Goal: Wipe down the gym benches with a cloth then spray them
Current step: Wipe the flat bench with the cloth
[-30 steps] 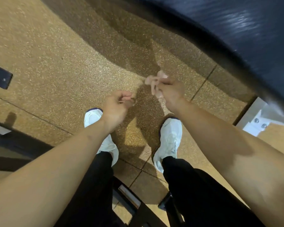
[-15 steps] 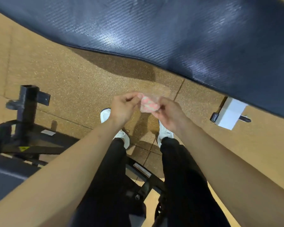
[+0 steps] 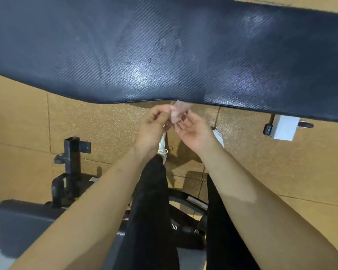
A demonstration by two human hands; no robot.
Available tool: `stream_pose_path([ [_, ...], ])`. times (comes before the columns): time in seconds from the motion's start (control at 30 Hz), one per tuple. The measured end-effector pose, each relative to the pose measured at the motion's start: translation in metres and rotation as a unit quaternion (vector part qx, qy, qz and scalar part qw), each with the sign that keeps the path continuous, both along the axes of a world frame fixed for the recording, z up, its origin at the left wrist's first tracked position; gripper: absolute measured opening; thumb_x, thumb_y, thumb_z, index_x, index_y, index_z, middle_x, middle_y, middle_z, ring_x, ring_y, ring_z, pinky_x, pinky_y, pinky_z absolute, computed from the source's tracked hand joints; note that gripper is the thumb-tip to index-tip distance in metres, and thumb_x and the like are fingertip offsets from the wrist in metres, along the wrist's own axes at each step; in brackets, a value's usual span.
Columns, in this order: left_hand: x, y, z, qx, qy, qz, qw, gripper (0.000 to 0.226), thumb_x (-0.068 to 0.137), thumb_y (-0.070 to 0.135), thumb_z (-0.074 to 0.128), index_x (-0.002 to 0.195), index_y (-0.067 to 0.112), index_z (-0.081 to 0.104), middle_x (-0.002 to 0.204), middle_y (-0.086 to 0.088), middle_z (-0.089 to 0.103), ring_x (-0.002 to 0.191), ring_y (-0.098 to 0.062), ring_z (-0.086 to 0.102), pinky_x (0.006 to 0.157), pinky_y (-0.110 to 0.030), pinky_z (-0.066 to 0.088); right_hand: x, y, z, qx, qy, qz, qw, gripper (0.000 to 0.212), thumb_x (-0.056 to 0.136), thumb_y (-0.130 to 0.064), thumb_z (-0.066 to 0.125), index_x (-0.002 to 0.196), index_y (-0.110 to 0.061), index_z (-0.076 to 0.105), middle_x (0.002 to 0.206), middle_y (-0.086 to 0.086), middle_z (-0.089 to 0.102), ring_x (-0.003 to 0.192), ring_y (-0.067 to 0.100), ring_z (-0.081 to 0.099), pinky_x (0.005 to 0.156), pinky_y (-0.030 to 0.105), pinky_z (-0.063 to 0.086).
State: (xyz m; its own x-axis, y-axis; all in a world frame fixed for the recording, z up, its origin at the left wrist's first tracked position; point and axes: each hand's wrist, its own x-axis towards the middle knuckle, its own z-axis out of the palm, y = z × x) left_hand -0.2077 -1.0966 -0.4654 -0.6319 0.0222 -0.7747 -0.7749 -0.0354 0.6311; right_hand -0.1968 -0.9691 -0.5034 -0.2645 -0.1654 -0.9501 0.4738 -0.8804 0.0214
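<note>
The person wears plain black trousers (image 3: 150, 201). Past the trouser cuffs are white trainers: the left shoe (image 3: 163, 148) shows white laces, the right shoe (image 3: 219, 135) only a rounded white edge. Both forearms are bare, as are the left hand (image 3: 152, 126) and right hand (image 3: 194, 131).

Speckled tan floor (image 3: 105, 121) underfoot, thin seams running through it. Across the top stretches a dark blue bench pad (image 3: 164, 51), ribbed, with glare shining off its middle. At right, a white bracket (image 3: 284, 129) sits on the floor just under the pad's edge. White shoes (image 3: 163, 148) are planted on the floor near the pad. At left a black post (image 3: 72, 154) rises from a black frame (image 3: 189, 217) on the floor. A second dark pad (image 3: 23, 221) shows lower left.
</note>
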Motion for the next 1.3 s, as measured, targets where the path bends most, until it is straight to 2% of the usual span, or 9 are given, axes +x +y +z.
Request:
stream_pose_path([
  [0.2,-0.047,-0.039,-0.004,-0.025,-0.081,0.084,0.993,0.023,0.107,0.013,0.049,0.09,0.018,0.062,0.085,-0.001,0.07,0.074,-0.011,0.066,0.065,-0.02,0.055,-0.036,-0.049,-0.019,0.05,0.006,0.014,0.999,0.04,0.101,-0.006,0.058,0.139,0.0,0.053,0.14,0.018,0.059,0.13,0.026,0.058,0.111,0.042,0.047],
  [0.33,-0.066,-0.053,-0.012,-0.146,-0.067,0.041,0.986,0.021,0.104,0.011,0.055,0.087,0.018,0.064,0.08,0.002,0.068,0.075,-0.011,0.065,0.076,-0.026,0.053,-0.04,-0.055,-0.016,0.004,0.01,-0.003,1.0,0.03,0.103,-0.006,0.054,0.132,0.003,0.058,0.119,-0.005,0.061,0.091,-0.024,0.059,0.088,0.002,0.044],
  [0.4,-0.07,-0.056,-0.02,-0.204,0.005,-0.054,0.978,0.015,0.101,0.015,0.061,0.088,0.018,0.068,0.083,0.002,0.072,0.079,-0.013,0.068,0.085,-0.032,0.055,-0.04,-0.054,-0.011,0.074,0.011,0.058,0.996,0.021,0.107,-0.008,0.046,0.118,-0.024,0.055,0.092,-0.022,0.043,0.08,-0.037,0.044,0.085,-0.008,0.029],
  [0.6,-0.071,-0.057,-0.03,-0.379,0.256,-0.368,0.809,0.036,0.096,0.021,0.063,0.131,0.012,0.067,0.134,-0.012,0.057,0.124,-0.028,0.052,0.106,-0.026,0.041,-0.054,-0.056,-0.009,0.226,-0.09,-0.109,0.964,0.016,0.086,-0.002,0.077,0.08,-0.007,0.063,0.084,0.002,0.071,0.075,0.012,0.07,0.091,0.033,0.058],
  [0.77,-0.058,-0.05,-0.028,-0.432,0.259,-0.456,0.733,0.055,0.093,0.015,0.064,0.147,0.008,0.052,0.152,-0.016,0.043,0.125,-0.037,0.046,0.108,-0.044,0.044,-0.02,-0.028,-0.01,0.39,-0.011,0.254,0.885,0.021,0.102,-0.025,0.059,0.117,-0.018,0.074,0.105,-0.002,0.063,0.092,0.009,0.061,0.079,0.006,0.042],
  [0.87,-0.051,-0.039,-0.023,-0.458,0.231,-0.471,0.717,0.063,0.093,0.018,0.063,0.152,0.007,0.043,0.158,-0.016,0.036,0.134,-0.038,0.04,0.114,-0.046,0.04,-0.006,0.005,-0.02,0.42,0.009,0.342,0.841,0.022,0.104,-0.025,0.055,0.116,-0.019,0.072,0.109,0.002,0.065,0.097,0.013,0.064,0.085,0.018,0.053],
  [1.03,-0.045,-0.01,-0.024,-0.491,0.167,-0.475,0.71,0.071,0.092,0.026,0.062,0.154,0.002,0.037,0.159,-0.021,0.033,0.138,-0.043,0.036,0.118,-0.051,0.033,-0.008,0.059,-0.011,0.216,-0.058,0.064,0.973,0.017,0.096,0.01,0.048,0.101,-0.004,0.056,0.087,0.006,0.057,0.074,0.013,0.06,0.077,0.025,0.056],
  [1.17,-0.048,0.01,-0.021,-0.504,0.094,-0.502,0.697,0.082,0.095,0.038,0.06,0.158,-0.001,0.026,0.165,-0.023,0.019,0.148,-0.045,0.022,0.126,-0.048,0.018,-0.001,0.088,-0.003,0.227,-0.121,0.009,0.966,0.015,0.091,0.004,0.063,0.098,-0.009,0.066,0.081,-0.001,0.063,0.076,0.009,0.062,0.075,0.018,0.052],
  [1.3,-0.052,0.036,-0.014,-0.506,0.019,-0.474,0.721,0.092,0.095,0.046,0.06,0.16,-0.002,0.015,0.169,-0.021,0.003,0.155,-0.041,0.006,0.125,-0.047,0.016,0.001,0.112,-0.007,0.226,-0.124,0.011,0.966,0.035,0.094,-0.008,0.066,0.127,0.002,0.063,0.09,0.0,0.066,0.082,0.008,0.065,0.074,0.017,0.052],
])
